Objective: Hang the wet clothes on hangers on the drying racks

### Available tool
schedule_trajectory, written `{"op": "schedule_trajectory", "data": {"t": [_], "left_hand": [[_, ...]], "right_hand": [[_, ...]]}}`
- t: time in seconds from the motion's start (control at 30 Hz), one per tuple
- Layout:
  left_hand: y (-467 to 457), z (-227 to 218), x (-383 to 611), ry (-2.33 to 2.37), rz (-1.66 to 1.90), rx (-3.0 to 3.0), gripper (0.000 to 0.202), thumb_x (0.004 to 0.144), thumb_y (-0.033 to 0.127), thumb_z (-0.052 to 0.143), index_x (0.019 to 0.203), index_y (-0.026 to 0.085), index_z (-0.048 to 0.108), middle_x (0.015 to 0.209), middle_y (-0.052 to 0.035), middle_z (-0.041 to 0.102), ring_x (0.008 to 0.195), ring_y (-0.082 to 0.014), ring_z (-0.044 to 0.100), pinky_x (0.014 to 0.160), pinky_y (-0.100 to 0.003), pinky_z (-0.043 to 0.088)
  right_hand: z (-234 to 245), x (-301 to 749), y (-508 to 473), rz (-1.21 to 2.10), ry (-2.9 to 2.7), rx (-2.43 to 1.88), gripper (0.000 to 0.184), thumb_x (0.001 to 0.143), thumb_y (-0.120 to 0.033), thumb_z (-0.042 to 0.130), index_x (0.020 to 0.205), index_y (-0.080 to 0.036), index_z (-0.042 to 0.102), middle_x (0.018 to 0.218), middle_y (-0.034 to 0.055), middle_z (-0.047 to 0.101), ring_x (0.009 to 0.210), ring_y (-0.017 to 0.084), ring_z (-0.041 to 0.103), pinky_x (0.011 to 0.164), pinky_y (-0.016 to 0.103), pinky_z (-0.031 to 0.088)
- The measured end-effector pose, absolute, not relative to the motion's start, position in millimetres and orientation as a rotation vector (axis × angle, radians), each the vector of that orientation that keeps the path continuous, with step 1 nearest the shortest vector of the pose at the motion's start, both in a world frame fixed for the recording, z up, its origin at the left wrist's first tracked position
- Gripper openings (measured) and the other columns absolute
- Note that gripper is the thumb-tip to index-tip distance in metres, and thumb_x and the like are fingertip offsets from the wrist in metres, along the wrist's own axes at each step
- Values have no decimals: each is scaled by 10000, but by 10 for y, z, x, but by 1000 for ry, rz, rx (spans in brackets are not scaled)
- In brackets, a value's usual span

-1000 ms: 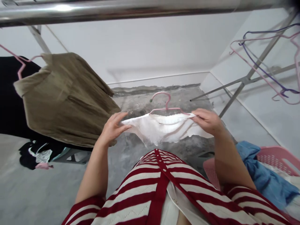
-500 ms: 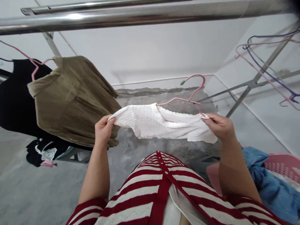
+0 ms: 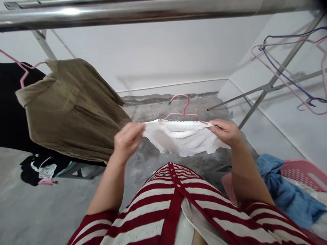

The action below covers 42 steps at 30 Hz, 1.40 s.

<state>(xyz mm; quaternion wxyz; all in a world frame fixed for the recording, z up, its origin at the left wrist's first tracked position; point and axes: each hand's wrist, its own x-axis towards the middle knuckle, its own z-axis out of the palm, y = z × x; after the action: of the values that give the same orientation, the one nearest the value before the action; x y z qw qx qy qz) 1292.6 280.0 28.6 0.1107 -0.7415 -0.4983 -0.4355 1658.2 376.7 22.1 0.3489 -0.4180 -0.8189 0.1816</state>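
Note:
A white knit top (image 3: pixel 189 143) is on a pink hanger (image 3: pixel 184 106), whose hook with a green tip stands up above the neckline. My right hand (image 3: pixel 226 132) pinches the top's shoulder at the hanger's right end. On the other side my left hand (image 3: pixel 129 139), somewhat smeared by motion, has its fingers closed at the opposite shoulder edge. The cloth stretches between both hands and hangs down in loose folds, with its left part blurred.
A metal rail (image 3: pixel 143 15) crosses overhead. Left, an olive shirt (image 3: pixel 74 109) hangs beside a black garment (image 3: pixel 11 112). Several bare hangers (image 3: pixel 281 73) hang at right. Below them, a pink basket (image 3: pixel 298 170) holds blue cloth (image 3: pixel 288 194). Dark clothes (image 3: pixel 33 170) lie lower left.
My left hand has moved in to the right, from the sleeve to the shoulder. The hanger has shifted left and settled level inside the neckline, and my right hand has moved slightly left.

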Motion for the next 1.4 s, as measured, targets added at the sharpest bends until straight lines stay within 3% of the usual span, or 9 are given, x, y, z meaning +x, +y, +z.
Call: {"op": "schedule_trajectory", "data": {"t": [0.1, 0.2, 0.4, 0.5, 0.73, 1.0, 1.2, 1.3, 1.4], "left_hand": [[2895, 232, 13352, -1400, -811, -2511, 280, 866, 137, 461, 1068, 229, 631, 1047, -54, 691, 820, -141, 658, 585, -207, 482], [3051, 142, 13554, -1625, -467, -2409, 318, 873, 125, 406, 1083, 230, 620, 1109, -94, 662, 693, -157, 651, 437, -220, 379], [3168, 119, 13481, -1756, -220, -2310, 231, 901, 274, 441, 938, 182, 650, 987, -109, 627, 640, -160, 609, 438, -231, 351], [3148, 95, 13412, -1685, -429, -2421, 219, 903, 287, 457, 928, 212, 661, 986, -78, 633, 716, -156, 610, 476, -225, 384], [3092, 128, 13261, -1425, -1370, -2548, 130, 874, 255, 549, 881, 177, 653, 862, -54, 653, 827, -134, 621, 729, -245, 505], [3100, 299, 13328, -1457, -1280, -2177, 226, 832, 290, 613, 1031, 193, 653, 1028, -83, 671, 970, -187, 605, 859, -311, 475], [3191, 319, 13408, -1572, -1544, -2389, 192, 884, 302, 540, 877, 176, 685, 748, -19, 676, 670, -112, 604, 647, -218, 463], [3186, 319, 13303, -1605, -1752, -2274, 181, 860, 316, 577, 819, 178, 687, 737, -15, 676, 668, -112, 602, 642, -219, 466], [3173, 352, 13174, -1576, -1843, -2214, 169, 838, 317, 606, 784, 178, 688, 761, -25, 688, 690, -120, 609, 648, -227, 475]], "right_hand": [[262, 16484, 3772, 477, -2147, -1054, 252, 870, -409, 522, 876, -227, 697, 876, 38, 705, 806, 192, 652, 734, 299, 506], [282, 16421, 3755, 486, -2137, -1055, 267, 869, -417, 522, 867, -215, 697, 869, 41, 705, 797, 189, 649, 721, 294, 502], [258, 16371, 3721, 527, -2060, -1075, 248, 858, -402, 543, 871, -210, 699, 880, 29, 709, 826, 181, 659, 753, 276, 505], [215, 16380, 3739, 537, -2064, -1083, 254, 857, -417, 543, 878, -218, 700, 889, 25, 713, 835, 186, 662, 763, 285, 512], [166, 16390, 3782, 538, -2069, -1093, 269, 856, -428, 541, 870, -211, 699, 901, 35, 715, 834, 193, 657, 738, 286, 510], [178, 16231, 3786, 561, -2215, -954, 247, 866, -360, 515, 876, -192, 696, 864, 40, 710, 779, 157, 645, 710, 246, 480], [230, 16259, 3757, 480, -2268, -875, 255, 867, -389, 534, 927, -190, 682, 891, 67, 686, 814, 165, 630, 743, 273, 476], [162, 16459, 3797, 434, -2129, -999, 434, 757, -440, 665, 1123, -210, 624, 1084, 94, 651, 1005, 221, 599, 876, 353, 470], [-47, 16636, 3878, 593, -1916, -1212, 467, 711, -461, 677, 1084, -184, 624, 962, 77, 679, 864, 196, 628, 757, 327, 508]]}}
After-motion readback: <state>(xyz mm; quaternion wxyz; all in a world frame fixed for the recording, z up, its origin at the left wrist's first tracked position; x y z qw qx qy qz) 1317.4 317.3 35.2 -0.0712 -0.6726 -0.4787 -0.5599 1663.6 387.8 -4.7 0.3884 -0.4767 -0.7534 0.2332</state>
